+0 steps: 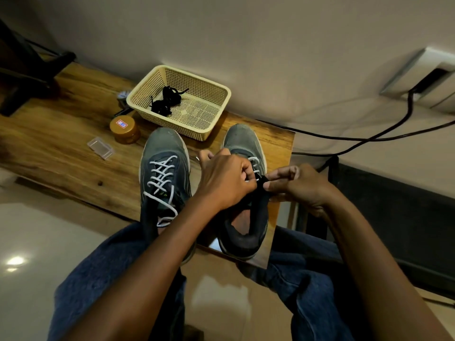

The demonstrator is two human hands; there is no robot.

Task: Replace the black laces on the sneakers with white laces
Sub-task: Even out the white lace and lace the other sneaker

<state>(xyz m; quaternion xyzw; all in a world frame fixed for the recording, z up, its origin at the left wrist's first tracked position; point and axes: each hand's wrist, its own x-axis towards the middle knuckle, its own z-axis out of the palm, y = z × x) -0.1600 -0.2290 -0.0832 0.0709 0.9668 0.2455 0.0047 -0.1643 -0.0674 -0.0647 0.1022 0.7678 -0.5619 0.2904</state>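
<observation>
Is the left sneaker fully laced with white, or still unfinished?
Laced but untied. White lace crisscrosses the left sneaker up its eyelets; the loose ends hang near the collar, with no bow visible.

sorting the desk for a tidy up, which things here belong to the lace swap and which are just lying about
Part of the job:
left sneaker, white-laced
right sneaker, being laced
white lace in it
black laces in the basket
left hand and right hand at the eyelets

Lying about:
jar
clear case
cable
</observation>
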